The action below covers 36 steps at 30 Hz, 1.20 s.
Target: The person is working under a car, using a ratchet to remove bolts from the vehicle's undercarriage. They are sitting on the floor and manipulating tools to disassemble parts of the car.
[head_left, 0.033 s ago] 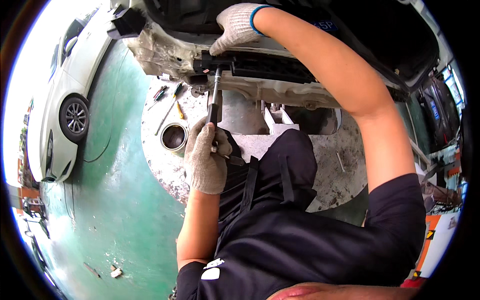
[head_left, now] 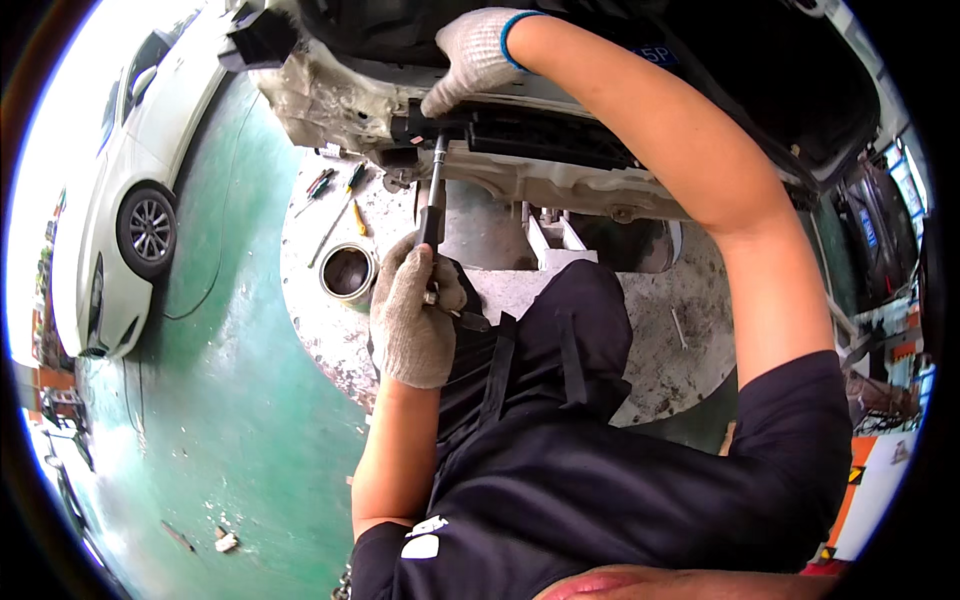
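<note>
My left hand [head_left: 410, 315], in a knitted whitish glove, is closed around the black handle of a socket driver [head_left: 431, 215]. Its silver shaft points away from me, and the socket end meets a black bracket [head_left: 411, 125] on the car's stripped end. Part of another metal tool [head_left: 468, 321] sticks out beside the palm; its kind is unclear. My right hand [head_left: 478, 52], gloved too, reaches over from the right and rests on the body edge above the bracket. Its thumb is stretched apart from the fingers, near the bracket; the fingertips are partly hidden.
On the round, stained platform [head_left: 680, 370] stand an open tin [head_left: 348, 272], several screwdrivers [head_left: 322, 184] and a small yellow-handled tool [head_left: 359, 217]. The dark bar [head_left: 550, 140] runs across the car's end. A white car [head_left: 120, 200] is parked at left on green floor.
</note>
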Tool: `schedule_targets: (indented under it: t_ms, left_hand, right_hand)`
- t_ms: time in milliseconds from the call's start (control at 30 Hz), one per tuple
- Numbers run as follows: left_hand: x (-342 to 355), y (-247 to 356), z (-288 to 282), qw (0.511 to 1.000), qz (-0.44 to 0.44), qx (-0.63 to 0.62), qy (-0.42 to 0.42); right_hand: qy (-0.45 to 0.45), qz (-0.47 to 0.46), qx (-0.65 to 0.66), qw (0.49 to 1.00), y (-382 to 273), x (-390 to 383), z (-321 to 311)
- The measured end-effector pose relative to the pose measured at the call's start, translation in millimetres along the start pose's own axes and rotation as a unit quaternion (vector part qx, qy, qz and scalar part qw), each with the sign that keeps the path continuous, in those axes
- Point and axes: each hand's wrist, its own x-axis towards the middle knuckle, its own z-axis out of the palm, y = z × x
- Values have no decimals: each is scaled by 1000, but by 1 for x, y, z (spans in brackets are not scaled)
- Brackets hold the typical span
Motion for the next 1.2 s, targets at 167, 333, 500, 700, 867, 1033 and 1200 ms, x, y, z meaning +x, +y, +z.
schedule_targets:
  t_ms: [167, 333, 500, 700, 867, 1033, 1200]
  left_hand:
    - [-4, 2, 9, 1000, -13, -12, 16]
    - [-3, 2, 2, 1000, -24, -9, 3]
    - [0, -4, -1, 998, -37, -57, -14]
    - [8, -8, -6, 998, -46, -45, -3]
    - [6, 2, -2, 997, -69, -44, 11]
    - [5, 7, 0, 996, -86, -30, -10]
    - [5, -3, 1, 992, -99, -74, -13]
  right_hand:
    - [-39, -4, -38, 999, 0, 27, 10]
    - [-68, -24, -25, 997, -2, 34, 9]
    - [-107, -13, -8, 994, -15, 28, -1]
    - [-95, -32, -25, 995, -13, 34, -2]
    - [-102, -27, -26, 994, -15, 51, 1]
    - [-140, 6, -19, 990, -19, 55, 2]
    - [-100, -8, -25, 995, -20, 50, 4]
